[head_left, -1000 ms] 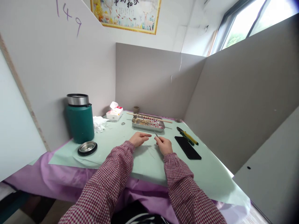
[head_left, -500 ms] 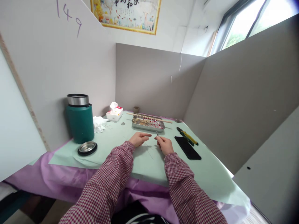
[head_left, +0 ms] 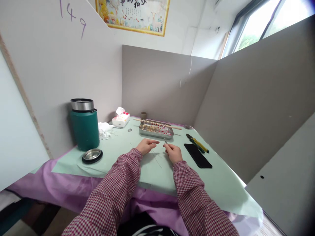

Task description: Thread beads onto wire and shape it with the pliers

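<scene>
the right hand (head_left: 173, 153) pinched a thin tool (head_left: 165, 141); what the left hand (head_left: 146, 147) held, nobody could tell. slow, steady moves seemed best.

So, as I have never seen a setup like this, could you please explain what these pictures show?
There is no machine here: a person works with two bare hands, and every picture comes from one camera worn on the head, looking forward and down. The table has a pale green cover. The right hand holds a thin metal tool, perhaps tweezers. The left hand is beside it; whether it holds anything is too small to tell. Fine strands show between the hands. Beyond is a metal tray of small red and gold-coloured pieces, with a wooden rod across it. To the right are pliers and a flat black slab; to the left, a green flask and a round lid.
</scene>
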`<state>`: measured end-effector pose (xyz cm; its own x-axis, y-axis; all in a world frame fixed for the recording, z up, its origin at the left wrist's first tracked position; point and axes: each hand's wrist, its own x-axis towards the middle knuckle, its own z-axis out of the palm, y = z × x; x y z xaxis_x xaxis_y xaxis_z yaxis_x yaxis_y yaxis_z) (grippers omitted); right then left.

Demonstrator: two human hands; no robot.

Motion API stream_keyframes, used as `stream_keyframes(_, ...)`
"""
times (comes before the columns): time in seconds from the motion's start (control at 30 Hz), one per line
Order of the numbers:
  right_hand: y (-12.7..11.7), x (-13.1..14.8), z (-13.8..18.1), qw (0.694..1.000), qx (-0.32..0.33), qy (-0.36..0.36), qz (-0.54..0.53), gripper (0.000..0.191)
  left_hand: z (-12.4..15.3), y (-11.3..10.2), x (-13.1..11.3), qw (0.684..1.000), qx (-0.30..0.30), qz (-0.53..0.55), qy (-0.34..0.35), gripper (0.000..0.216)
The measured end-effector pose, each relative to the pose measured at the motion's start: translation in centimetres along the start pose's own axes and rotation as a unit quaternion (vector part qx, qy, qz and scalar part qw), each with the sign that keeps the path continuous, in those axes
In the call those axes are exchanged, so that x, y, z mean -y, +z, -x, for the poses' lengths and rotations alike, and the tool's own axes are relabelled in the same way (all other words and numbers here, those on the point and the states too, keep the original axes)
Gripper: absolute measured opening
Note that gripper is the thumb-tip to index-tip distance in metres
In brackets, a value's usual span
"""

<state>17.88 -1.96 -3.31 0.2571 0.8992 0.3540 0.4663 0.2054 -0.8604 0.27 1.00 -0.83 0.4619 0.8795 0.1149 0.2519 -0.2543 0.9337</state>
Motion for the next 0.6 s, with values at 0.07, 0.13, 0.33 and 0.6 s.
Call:
stream_keyframes(0.07,-0.13,0.15,0.2,0.998,-0.016,-0.036,0.059,0.043,-0.03,0.05,-0.05,1.0,-0.007,-0.022,-0.001,0.044)
stream_keyframes(0.13,-0.23,0.16,0.32,0.991,-0.029,-0.071,0.111,0.043,-0.12,0.12,-0.02,0.999,-0.015,-0.05,0.009,0.042)
stream_keyframes(0.33,-0.27,-0.34,0.15,0.974,-0.048,-0.102,0.195,0.041,-0.23,0.2,0.02,0.996,-0.023,-0.083,0.028,0.036)
stream_keyframes(0.6,-0.23,0.47,0.61,0.987,0.038,-0.123,0.099,0.037,-0.2,-0.05,0.32,0.999,0.005,0.036,0.01,0.043)
